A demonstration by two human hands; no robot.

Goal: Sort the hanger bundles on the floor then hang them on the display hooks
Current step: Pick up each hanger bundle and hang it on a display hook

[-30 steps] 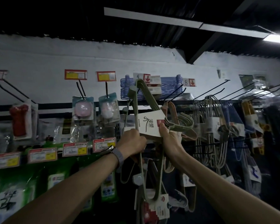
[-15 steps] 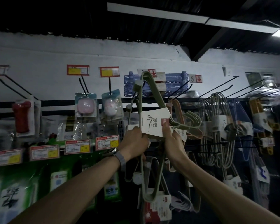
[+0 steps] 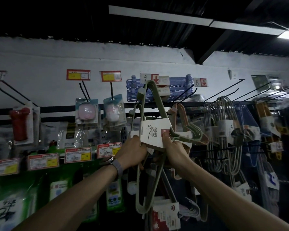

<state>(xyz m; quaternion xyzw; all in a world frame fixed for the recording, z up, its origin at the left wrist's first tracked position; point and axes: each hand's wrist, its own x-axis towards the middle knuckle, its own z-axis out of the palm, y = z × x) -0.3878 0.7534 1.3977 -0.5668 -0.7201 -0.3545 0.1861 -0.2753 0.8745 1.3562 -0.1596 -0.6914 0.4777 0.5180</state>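
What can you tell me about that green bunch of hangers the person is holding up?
The green hanger bundle is a stack of olive-green hangers, plastic by the look, bound by a white paper band printed with dark script and a small red patch. It is held turned on its side, one pointed corner up by the tag marked 9, the hooks pointing right. The left hand grips its left edge; the right hand holds the band's lower right, thumb on the paper. Whether it rests on a hook is unclear.
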